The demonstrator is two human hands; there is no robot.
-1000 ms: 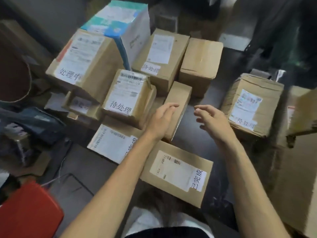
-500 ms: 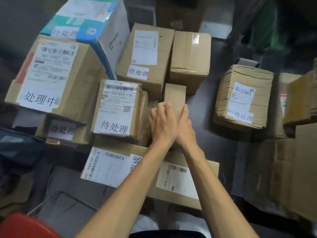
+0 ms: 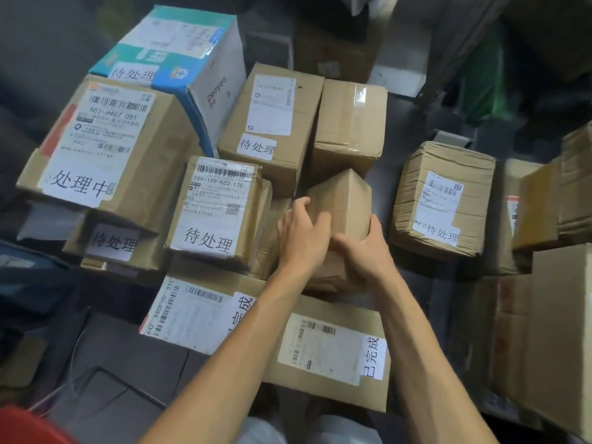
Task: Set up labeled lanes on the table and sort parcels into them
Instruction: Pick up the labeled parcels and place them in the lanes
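Plain brown parcel (image 3: 347, 203) — tilted, right of the labelled box (image 3: 217, 213) — gripped by left hand (image 3: 301, 233) and right hand (image 3: 365, 248); most neighbours carry status labels (this one shows none), so sorting looks partly done.

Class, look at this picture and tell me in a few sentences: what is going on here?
A person is sorting parcels. The left hand and the right hand grip one small plain box, which is tilted with one edge up and shows no label. Labelled boxes crowd around it, such as a taped box just to its left. A flat parcel lies nearest the person, under the forearms.
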